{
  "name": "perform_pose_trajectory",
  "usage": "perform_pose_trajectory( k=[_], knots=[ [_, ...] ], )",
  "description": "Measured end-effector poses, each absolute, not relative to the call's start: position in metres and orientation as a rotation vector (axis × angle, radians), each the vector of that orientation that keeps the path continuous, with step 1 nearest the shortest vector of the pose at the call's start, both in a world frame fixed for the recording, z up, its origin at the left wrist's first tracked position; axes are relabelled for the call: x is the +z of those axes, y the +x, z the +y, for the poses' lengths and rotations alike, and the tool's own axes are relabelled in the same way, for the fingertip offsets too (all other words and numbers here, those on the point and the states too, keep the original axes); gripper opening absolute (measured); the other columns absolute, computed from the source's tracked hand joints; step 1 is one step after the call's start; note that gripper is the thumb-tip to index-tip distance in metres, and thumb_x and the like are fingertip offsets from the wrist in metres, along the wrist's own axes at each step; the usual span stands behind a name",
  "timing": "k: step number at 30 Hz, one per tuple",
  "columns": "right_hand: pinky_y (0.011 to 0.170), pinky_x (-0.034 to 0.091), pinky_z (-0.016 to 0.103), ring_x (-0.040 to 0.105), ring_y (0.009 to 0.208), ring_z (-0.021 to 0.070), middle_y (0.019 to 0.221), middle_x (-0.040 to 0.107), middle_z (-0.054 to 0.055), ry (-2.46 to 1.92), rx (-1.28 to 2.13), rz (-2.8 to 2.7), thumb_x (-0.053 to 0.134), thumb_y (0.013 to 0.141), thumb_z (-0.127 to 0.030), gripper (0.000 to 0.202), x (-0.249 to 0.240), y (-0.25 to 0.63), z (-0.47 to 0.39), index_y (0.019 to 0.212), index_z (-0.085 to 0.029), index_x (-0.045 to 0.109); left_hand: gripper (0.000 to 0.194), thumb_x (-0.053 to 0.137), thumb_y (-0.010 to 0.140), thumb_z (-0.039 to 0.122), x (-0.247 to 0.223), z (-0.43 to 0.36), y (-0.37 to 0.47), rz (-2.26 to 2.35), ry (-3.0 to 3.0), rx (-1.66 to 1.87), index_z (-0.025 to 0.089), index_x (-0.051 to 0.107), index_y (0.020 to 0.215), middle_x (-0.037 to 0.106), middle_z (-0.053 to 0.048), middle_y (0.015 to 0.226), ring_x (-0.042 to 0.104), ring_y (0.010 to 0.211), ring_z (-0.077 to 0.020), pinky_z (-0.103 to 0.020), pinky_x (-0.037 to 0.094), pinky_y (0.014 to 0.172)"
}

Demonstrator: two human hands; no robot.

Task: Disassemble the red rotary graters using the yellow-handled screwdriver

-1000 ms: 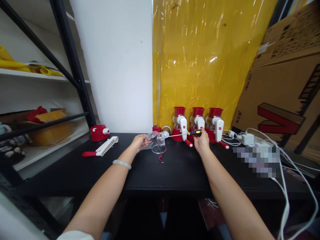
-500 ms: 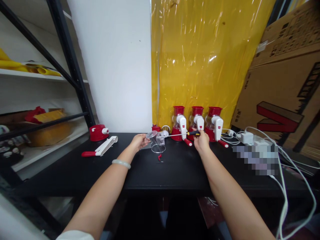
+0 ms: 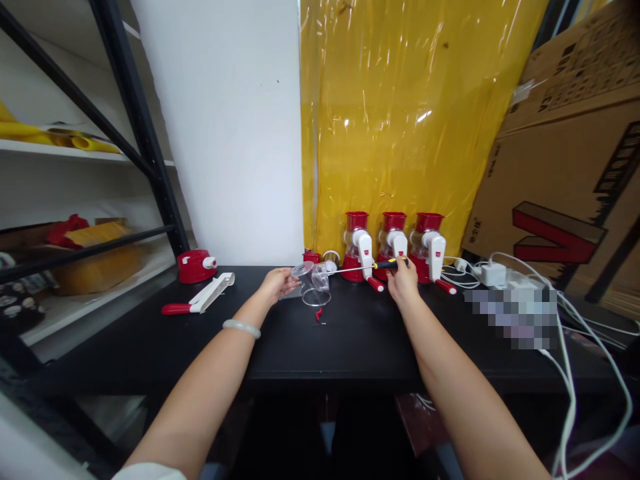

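Observation:
My left hand [image 3: 280, 285] is closed on the rim of a clear plastic part [image 3: 316, 297], which is tilted over the black table. In my right hand [image 3: 403, 279] is a screwdriver [image 3: 384, 265] with a black and yellow handle; its long shaft points left, with the tip at the clear part. Exact contact at the tip is too small to tell. A small red piece [image 3: 319, 315] lies just in front of the clear part. Behind it are a metal drum [image 3: 331, 258] and a red part [image 3: 311, 257].
Three red and white grinders [image 3: 357, 243] stand at the back right. On the left are a red base [image 3: 196, 266] and a white crank with a red handle [image 3: 176, 309]. White cables and a plug [image 3: 494, 274] lie right, before a large cardboard box [image 3: 560, 200].
My right hand has shifted very slightly on the screwdriver handle. The camera view has moved a little; my left hand keeps its hold on the clear part.

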State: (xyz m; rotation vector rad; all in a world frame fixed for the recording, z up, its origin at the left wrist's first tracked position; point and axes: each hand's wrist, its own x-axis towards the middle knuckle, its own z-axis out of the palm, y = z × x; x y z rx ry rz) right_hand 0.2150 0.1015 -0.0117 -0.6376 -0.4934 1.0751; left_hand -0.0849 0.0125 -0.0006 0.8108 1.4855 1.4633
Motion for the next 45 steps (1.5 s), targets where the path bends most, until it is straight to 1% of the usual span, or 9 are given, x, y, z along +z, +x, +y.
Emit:
perform_pose_trajectory(
  k=[6, 11, 15, 22, 27, 32, 37, 40, 45],
  knots=[
    [0.067, 0.052, 0.028, 0.064, 0.074, 0.0139, 0.073, 0.063, -0.002, -0.568, 1.203, -0.418, 0.050, 0.080, -0.023, 0.012, -0.008, 0.218, 0.098, 0.091, -0.022, 0.044, 0.009, 0.062, 0.082, 0.019, 0.000, 0.011, -0.084, 1.478, 0.811, 1.463, 0.016, 0.060, 0.090, 0.067, -0.002, 0.064, 0.071, 0.062, -0.0160, -0.018, 0.047, 0.051],
    [0.060, 0.051, 0.027, 0.062, 0.068, 0.0141, 0.072, 0.064, 0.000, -0.558, 1.211, -0.428, 0.052, 0.084, -0.034, 0.015, -0.006, 0.217, 0.095, 0.088, -0.020, 0.048, 0.013, 0.065, 0.080, 0.022, -0.002, 0.013, -0.085, 1.485, 0.809, 1.465, 0.016, 0.061, 0.091, 0.067, -0.004, 0.066, 0.071, 0.064, -0.0175, -0.019, 0.048, 0.052],
    [0.059, 0.051, 0.028, 0.059, 0.066, 0.0123, 0.074, 0.061, -0.003, -0.615, 1.184, -0.396, 0.058, 0.083, -0.031, 0.016, -0.009, 0.217, 0.098, 0.087, -0.022, 0.046, 0.011, 0.065, 0.082, 0.022, -0.002, 0.014, -0.086, 1.485, 0.807, 1.460, 0.017, 0.060, 0.090, 0.067, -0.003, 0.066, 0.070, 0.062, -0.0165, -0.020, 0.048, 0.053],
    [0.062, 0.050, 0.028, 0.056, 0.068, 0.0095, 0.081, 0.056, -0.007, -0.600, 1.154, -0.455, 0.059, 0.085, -0.038, 0.020, -0.018, 0.222, 0.105, 0.085, -0.025, 0.045, 0.008, 0.062, 0.084, 0.021, -0.001, 0.013, -0.085, 1.476, 0.796, 1.456, 0.016, 0.059, 0.089, 0.066, -0.002, 0.064, 0.069, 0.058, -0.0146, -0.019, 0.046, 0.052],
    [0.065, 0.049, 0.025, 0.055, 0.066, 0.0076, 0.080, 0.056, -0.007, -0.560, 1.217, -0.407, 0.056, 0.088, -0.028, 0.006, -0.017, 0.222, 0.104, 0.087, -0.024, 0.051, 0.003, 0.059, 0.085, 0.019, -0.001, 0.013, -0.084, 1.467, 0.805, 1.455, 0.016, 0.059, 0.086, 0.066, -0.001, 0.064, 0.069, 0.057, -0.0139, -0.019, 0.046, 0.053],
    [0.070, 0.053, 0.026, 0.059, 0.071, 0.0086, 0.082, 0.059, -0.004, -0.564, 1.270, -0.394, 0.052, 0.088, -0.020, 0.005, -0.017, 0.225, 0.107, 0.084, -0.022, 0.050, 0.004, 0.060, 0.085, 0.020, -0.002, 0.013, -0.086, 1.466, 0.803, 1.459, 0.017, 0.059, 0.088, 0.066, -0.002, 0.064, 0.069, 0.058, -0.0138, -0.019, 0.047, 0.052],
    [0.077, 0.059, 0.036, 0.063, 0.079, 0.0134, 0.088, 0.059, 0.002, -0.523, 1.273, -0.370, 0.042, 0.093, -0.031, 0.012, -0.016, 0.225, 0.111, 0.087, -0.022, 0.048, 0.013, 0.065, 0.082, 0.024, -0.002, 0.014, -0.086, 1.471, 0.798, 1.455, 0.017, 0.059, 0.091, 0.068, -0.003, 0.067, 0.070, 0.059, -0.0156, -0.020, 0.048, 0.053],
    [0.080, 0.060, 0.035, 0.064, 0.080, 0.0129, 0.090, 0.058, 0.002, -0.495, 1.241, -0.376, 0.047, 0.093, -0.038, 0.017, -0.014, 0.223, 0.110, 0.089, -0.022, 0.049, 0.013, 0.064, 0.082, 0.024, -0.002, 0.014, -0.085, 1.472, 0.797, 1.453, 0.017, 0.058, 0.092, 0.068, -0.003, 0.067, 0.070, 0.059, -0.0157, -0.021, 0.048, 0.053],
    [0.077, 0.061, 0.030, 0.065, 0.081, 0.0121, 0.086, 0.058, 0.002, -0.486, 1.248, -0.324, 0.056, 0.089, -0.024, 0.009, -0.008, 0.219, 0.104, 0.088, -0.020, 0.048, 0.005, 0.060, 0.085, 0.020, -0.002, 0.013, -0.084, 1.468, 0.804, 1.450, 0.017, 0.058, 0.088, 0.066, -0.002, 0.064, 0.070, 0.060, -0.0151, -0.020, 0.047, 0.053]
  ],
)
